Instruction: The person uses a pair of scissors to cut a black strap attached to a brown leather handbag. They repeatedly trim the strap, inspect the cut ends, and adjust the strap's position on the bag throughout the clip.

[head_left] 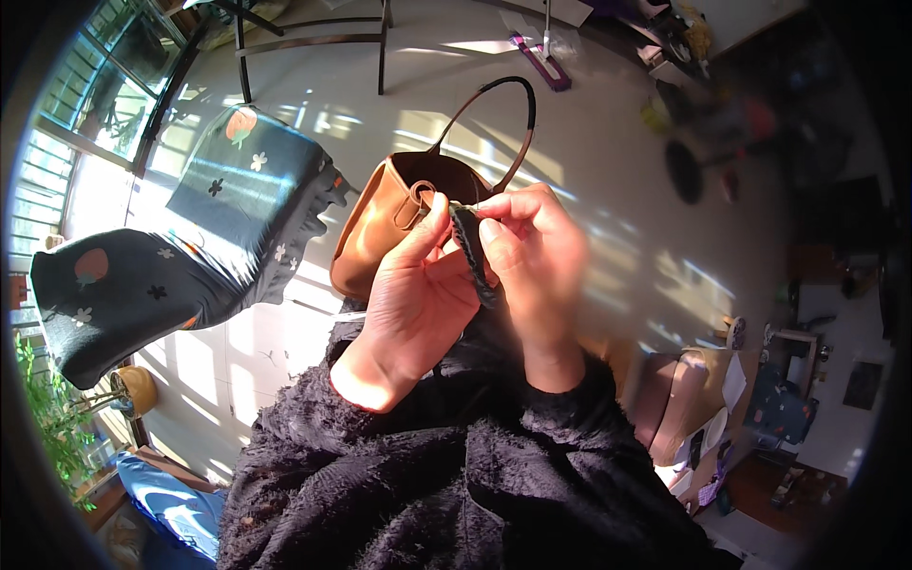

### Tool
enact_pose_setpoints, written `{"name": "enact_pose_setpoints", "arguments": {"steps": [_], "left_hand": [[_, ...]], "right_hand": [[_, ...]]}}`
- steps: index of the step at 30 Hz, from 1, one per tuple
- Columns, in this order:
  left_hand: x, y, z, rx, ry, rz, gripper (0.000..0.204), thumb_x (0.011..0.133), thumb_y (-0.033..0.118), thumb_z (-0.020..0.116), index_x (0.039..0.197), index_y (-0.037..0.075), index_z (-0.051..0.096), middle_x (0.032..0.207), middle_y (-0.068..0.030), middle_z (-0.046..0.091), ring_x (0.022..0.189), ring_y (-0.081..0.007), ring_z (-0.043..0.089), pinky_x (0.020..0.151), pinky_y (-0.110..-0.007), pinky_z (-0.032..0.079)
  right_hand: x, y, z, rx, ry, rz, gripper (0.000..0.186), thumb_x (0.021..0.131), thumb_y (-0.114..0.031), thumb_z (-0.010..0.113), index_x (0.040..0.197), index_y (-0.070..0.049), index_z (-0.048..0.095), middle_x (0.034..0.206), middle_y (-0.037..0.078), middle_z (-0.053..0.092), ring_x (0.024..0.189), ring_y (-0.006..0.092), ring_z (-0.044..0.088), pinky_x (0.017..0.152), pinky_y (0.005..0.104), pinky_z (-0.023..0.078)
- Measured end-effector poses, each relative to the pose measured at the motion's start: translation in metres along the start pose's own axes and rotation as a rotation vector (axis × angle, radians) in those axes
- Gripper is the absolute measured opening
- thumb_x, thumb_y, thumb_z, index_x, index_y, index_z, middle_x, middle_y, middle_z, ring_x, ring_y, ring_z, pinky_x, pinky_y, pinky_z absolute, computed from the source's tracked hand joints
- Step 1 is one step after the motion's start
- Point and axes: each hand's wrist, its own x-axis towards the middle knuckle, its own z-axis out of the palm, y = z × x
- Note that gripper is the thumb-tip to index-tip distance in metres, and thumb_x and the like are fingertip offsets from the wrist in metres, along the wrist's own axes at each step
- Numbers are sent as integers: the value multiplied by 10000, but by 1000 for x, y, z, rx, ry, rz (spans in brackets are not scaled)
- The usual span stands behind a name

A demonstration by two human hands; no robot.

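Observation:
A brown leather handbag (361, 233) stands open-topped in front of me, tilted, with its rolled handle (528, 123) arching up behind my fingers. Part of that handle looks wrapped in black. In front of the bag, a black strap (469, 249) with a braided or laced edge hangs down between my palms. My left hand (408, 299) is closed round this strap, its thumb pointing up beside the bag's leather ring tab (421, 197). At the strap's top end, my right hand (540, 261) pinches thumb and forefinger together. Something pale and thin shows there, too small to name.
To the left stands a chair in a dark floral cover (256, 180), beside bright windows. A potted plant (133, 391) is below it. A metal-legged table (313, 40) and a purple mop head (541, 65) are at the back. Cardboard boxes (693, 389) sit at right.

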Motion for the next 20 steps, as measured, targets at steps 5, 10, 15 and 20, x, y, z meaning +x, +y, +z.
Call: {"name": "enact_pose_setpoints", "arguments": {"steps": [5, 10, 15, 20], "left_hand": [[1, -2, 0, 62, -25, 96, 116, 913, 244, 553, 944, 135, 579, 871, 32, 621, 809, -92, 570, 751, -256, 445], [6, -5, -6, 113, -55, 177, 76, 908, 212, 567, 883, 141, 558, 791, 66, 561, 666, -30, 460, 704, -214, 408], [8, -8, -9, 138, -91, 210, 93, 910, 205, 567, 852, 137, 545, 761, 84, 530, 613, -3, 407, 697, -201, 400], [6, -9, -5, 137, -24, 214, 64, 900, 192, 578, 896, 131, 558, 798, 81, 550, 636, -2, 430, 705, -196, 395]], "right_hand": [[-1, 0, -5, -3, 11, -2, 76, 768, -18, 613, 843, -18, 607, 800, -9, 507, 677, 52, 428, 620, 195, 358], [1, -2, -9, -85, 51, -119, 74, 770, -22, 612, 841, -23, 590, 803, -4, 498, 679, 60, 396, 630, 200, 353], [-3, -2, -13, -129, 22, -45, 42, 773, -18, 615, 805, -23, 587, 794, -4, 491, 675, 61, 399, 624, 200, 356], [-2, -2, -14, -158, -1, -51, 29, 790, -26, 615, 799, -24, 588, 795, -4, 494, 680, 62, 413, 632, 201, 371]]}}
